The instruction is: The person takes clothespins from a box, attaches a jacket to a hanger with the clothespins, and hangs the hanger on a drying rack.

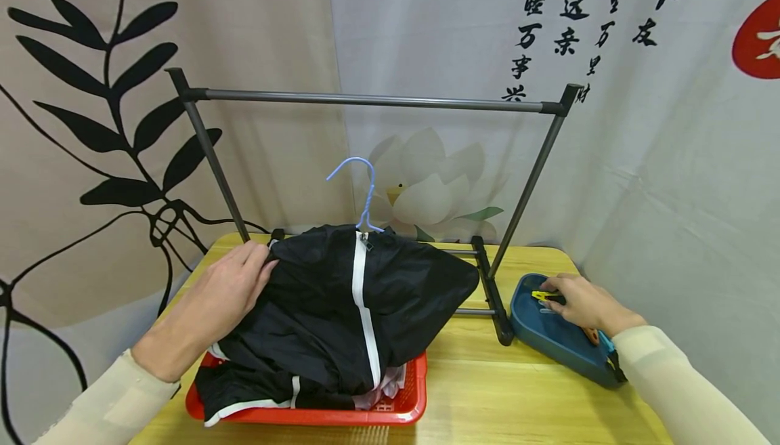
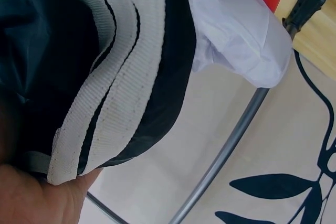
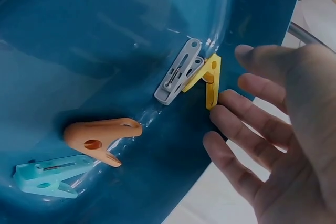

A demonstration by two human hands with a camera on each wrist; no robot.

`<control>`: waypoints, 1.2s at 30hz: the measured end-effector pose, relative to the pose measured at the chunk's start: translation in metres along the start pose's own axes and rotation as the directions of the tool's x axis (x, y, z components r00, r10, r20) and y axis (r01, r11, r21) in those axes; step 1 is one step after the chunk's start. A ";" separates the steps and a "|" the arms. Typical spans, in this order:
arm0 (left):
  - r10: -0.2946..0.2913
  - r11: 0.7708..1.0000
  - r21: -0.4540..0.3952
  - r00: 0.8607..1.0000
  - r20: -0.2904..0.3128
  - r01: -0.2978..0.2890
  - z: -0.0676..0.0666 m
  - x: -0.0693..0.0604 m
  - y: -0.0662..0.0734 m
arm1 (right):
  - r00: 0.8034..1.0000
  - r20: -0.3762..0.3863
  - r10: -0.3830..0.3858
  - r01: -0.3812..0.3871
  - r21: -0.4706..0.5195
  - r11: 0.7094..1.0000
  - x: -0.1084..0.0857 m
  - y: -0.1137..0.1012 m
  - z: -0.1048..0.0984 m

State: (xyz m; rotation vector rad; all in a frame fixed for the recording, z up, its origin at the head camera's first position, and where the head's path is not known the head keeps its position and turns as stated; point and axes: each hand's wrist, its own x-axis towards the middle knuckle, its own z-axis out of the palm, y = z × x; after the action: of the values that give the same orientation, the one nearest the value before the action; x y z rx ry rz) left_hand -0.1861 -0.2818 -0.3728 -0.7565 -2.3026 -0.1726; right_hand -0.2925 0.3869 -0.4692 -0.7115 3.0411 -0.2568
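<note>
Where the left hand [image 1: 224, 290] grips: upper edge of the black jacket [image 1: 323, 289], thumb and fingers curled on the cloth. I'd want that hold light and steady, so the fabric doesn't drag.
Blue hanger [image 1: 370, 194]: rises from the collar, well apart from the top bar of the rack [image 1: 365, 99].
Black jacket, lie: draped over the red basket [image 1: 390, 418], white zip strip facing me.
Right hand [image 1: 586, 304]: at the blue tray [image 1: 539, 326], fingers apart, nothing clamped; a fingertip looks close to the yellow clip [image 3: 212, 92], contact I can't confirm.
Yellow clip: by the tray wall, beside the grey clip [image 3: 181, 72]. My judgement: pinch across both arms and lift straight, lest the grey one come along.
Orange clip [image 3: 86, 132], teal clip [image 3: 55, 168]: farther off; leave them.
</note>
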 end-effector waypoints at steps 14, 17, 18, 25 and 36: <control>0.009 1.000 0.003 1.000 -0.011 -0.009 0.002 0.000 -0.001 | 0.999 0.045 -0.029 0.033 -0.081 0.996 0.008 -0.004 -0.002; 0.010 1.000 0.001 1.000 -0.013 -0.010 0.003 0.000 -0.001 | 0.997 0.072 -0.015 0.021 -0.087 0.996 0.010 -0.005 -0.003; 0.010 1.000 0.000 1.000 -0.013 -0.010 0.003 0.000 -0.001 | 0.997 0.079 -0.009 0.016 -0.088 0.996 0.011 -0.005 -0.003; 0.015 1.000 -0.005 1.000 -0.021 -0.015 0.004 0.000 -0.002 | 0.992 0.127 0.023 -0.008 -0.113 0.994 0.014 -0.005 -0.002; 0.015 1.000 -0.001 1.000 -0.018 -0.015 0.006 0.000 -0.002 | 0.991 0.133 0.005 0.011 -0.119 0.993 0.017 -0.006 -0.002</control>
State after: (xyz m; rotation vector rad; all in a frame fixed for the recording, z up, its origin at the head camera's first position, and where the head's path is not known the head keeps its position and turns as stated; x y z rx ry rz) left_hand -0.1909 -0.2819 -0.3770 -0.7693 -2.2797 -0.1735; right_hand -0.3056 0.3742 -0.4659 -0.7087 2.9472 -0.0257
